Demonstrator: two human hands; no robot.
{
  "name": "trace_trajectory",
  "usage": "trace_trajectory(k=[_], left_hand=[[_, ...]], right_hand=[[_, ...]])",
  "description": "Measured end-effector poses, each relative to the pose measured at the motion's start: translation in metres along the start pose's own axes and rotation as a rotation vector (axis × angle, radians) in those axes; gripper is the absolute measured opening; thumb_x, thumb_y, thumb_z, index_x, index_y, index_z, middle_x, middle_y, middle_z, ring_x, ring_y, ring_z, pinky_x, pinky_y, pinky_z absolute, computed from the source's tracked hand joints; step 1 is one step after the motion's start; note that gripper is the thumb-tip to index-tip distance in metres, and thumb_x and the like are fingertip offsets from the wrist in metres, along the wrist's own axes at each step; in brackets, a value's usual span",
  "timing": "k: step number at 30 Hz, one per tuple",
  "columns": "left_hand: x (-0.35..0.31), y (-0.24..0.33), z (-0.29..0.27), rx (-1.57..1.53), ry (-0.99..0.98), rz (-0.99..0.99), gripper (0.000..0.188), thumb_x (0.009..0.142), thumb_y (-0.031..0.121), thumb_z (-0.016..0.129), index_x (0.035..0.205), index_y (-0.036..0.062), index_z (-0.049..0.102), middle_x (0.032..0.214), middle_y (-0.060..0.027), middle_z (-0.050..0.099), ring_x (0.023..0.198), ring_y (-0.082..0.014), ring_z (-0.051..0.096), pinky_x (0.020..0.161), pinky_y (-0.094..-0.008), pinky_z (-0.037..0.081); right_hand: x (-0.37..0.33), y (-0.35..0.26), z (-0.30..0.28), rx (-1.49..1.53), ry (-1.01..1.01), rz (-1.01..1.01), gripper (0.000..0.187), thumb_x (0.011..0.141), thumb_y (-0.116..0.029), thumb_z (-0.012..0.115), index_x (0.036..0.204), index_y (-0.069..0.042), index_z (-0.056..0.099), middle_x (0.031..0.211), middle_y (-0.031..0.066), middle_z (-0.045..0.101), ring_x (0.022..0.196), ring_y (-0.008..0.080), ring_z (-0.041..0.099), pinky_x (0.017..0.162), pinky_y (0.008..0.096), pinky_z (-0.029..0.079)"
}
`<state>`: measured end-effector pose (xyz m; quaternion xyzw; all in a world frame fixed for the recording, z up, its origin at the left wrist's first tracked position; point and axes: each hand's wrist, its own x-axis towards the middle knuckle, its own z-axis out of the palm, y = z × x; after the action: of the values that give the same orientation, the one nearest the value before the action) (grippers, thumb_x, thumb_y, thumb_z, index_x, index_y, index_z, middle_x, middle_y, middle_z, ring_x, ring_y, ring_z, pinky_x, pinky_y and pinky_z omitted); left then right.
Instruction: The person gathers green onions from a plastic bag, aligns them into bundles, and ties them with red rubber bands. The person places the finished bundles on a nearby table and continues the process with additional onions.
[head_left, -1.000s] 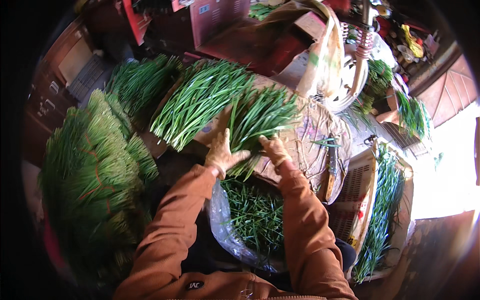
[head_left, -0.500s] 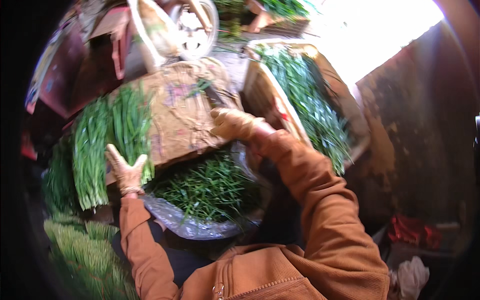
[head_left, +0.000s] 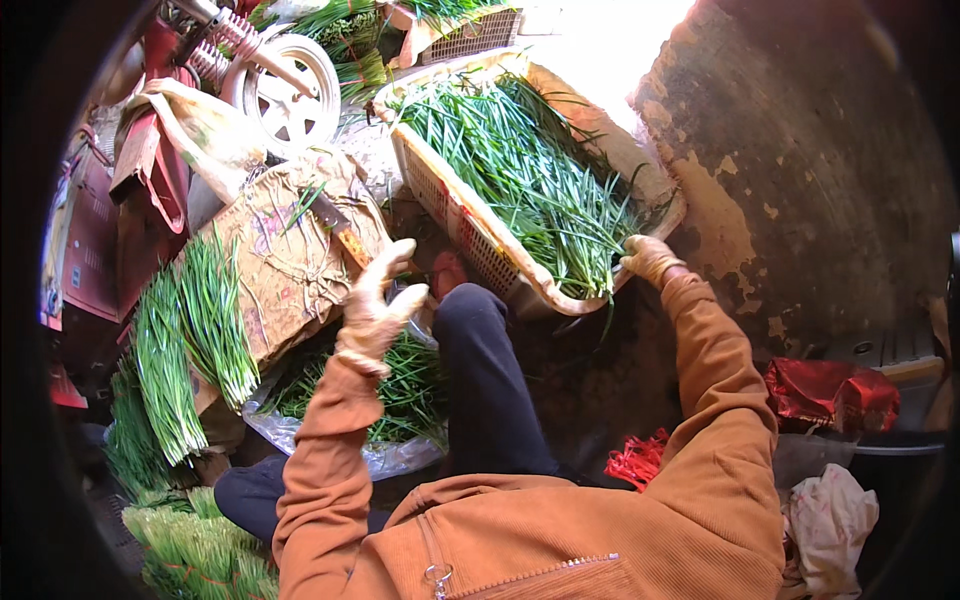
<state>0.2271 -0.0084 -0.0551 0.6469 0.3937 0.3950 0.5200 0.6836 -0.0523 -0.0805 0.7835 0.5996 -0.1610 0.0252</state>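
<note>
Both my hands wear pale gloves. My right hand [head_left: 652,260] is closed on the stem ends of garlic chives [head_left: 530,170] at the near right corner of a long lined basket. My left hand [head_left: 380,305] hangs in the air, fingers spread and holding nothing, near a knife [head_left: 350,243]. That knife, with a wooden handle, lies on a cardboard-covered board [head_left: 285,260]. Two bunches of chives [head_left: 215,320] rest side by side over the board's left end, pale stems toward me. Loose green trimmings [head_left: 405,385] fill a plastic-lined container below the board.
The basket [head_left: 460,205] has a padded, cloth-like rim. More bundled chives [head_left: 200,545] lie at the lower left. A wheel [head_left: 290,95] stands beyond the board. Red ties [head_left: 638,460], a shiny red bag [head_left: 830,393] and a whitish cloth [head_left: 832,520] are at my right.
My right hand has left the knife's end of the board and moved right to the basket's chives. My left hand has lifted off the bunches and shifted right. The view has swung right.
</note>
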Motion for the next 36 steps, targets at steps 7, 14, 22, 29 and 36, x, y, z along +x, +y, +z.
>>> trace_trajectory(k=[7, 14, 22, 29, 36], left_hand=[[0.061, -0.014, 0.167, -0.268, -0.363, -0.073, 0.066, 0.078, 0.018, 0.067, 0.132, -0.0034, 0.035, 0.129, -0.0195, 0.046, 0.108, -0.0225, 0.052, 0.096, -0.0307, 0.039], [0.105, -0.045, 0.237, -0.449, -0.245, -0.567, 0.069, 0.082, 0.030, 0.064, 0.130, -0.0076, 0.032, 0.129, -0.0184, 0.043, 0.118, -0.0247, 0.041, 0.098, -0.0329, 0.034], [0.136, -0.081, 0.259, -0.605, -0.236, -1.045, 0.067, 0.080, 0.051, 0.059, 0.132, 0.0134, 0.038, 0.126, -0.0164, 0.049, 0.120, -0.0363, 0.041, 0.097, -0.0559, 0.027], [0.132, -0.065, 0.233, -1.009, -0.376, -0.979, 0.055, 0.080, 0.052, 0.057, 0.118, 0.0126, 0.050, 0.111, -0.0052, 0.059, 0.093, -0.0205, 0.056, 0.079, -0.0395, 0.038], [0.126, -0.059, 0.234, -1.243, -0.394, -0.975, 0.050, 0.084, 0.035, 0.059, 0.122, 0.0044, 0.048, 0.127, -0.0157, 0.047, 0.115, -0.0294, 0.046, 0.094, -0.0497, 0.038]], right_hand=[[0.007, -0.025, -0.010, 0.151, -0.154, 0.032, 0.022, 0.080, -0.019, 0.060, 0.088, 0.001, 0.064, 0.068, 0.0118, 0.064, 0.060, 0.0209, 0.061, 0.057, 0.0314, 0.049], [0.008, -0.035, -0.012, -0.121, -0.152, 0.030, 0.075, 0.082, -0.067, 0.040, 0.088, 0.004, 0.065, 0.080, 0.0230, 0.063, 0.082, 0.0394, 0.060, 0.073, 0.0439, 0.046], [0.016, -0.074, 0.010, -0.121, -0.234, 0.067, 0.090, 0.072, -0.073, 0.048, 0.106, 0.010, 0.054, 0.093, 0.0256, 0.062, 0.092, 0.0358, 0.061, 0.079, 0.0397, 0.047], [0.012, -0.070, 0.024, 0.700, 0.038, -0.076, 0.088, 0.057, -0.037, 0.085, 0.118, 0.002, 0.037, 0.102, 0.0162, 0.058, 0.093, 0.0237, 0.057, 0.080, 0.0342, 0.048], [0.023, -0.031, 0.003, 0.937, -0.221, 0.127, 0.081, 0.059, -0.008, 0.082, 0.126, -0.003, 0.037, 0.098, 0.0073, 0.057, 0.084, 0.0157, 0.056, 0.072, 0.0295, 0.050]])
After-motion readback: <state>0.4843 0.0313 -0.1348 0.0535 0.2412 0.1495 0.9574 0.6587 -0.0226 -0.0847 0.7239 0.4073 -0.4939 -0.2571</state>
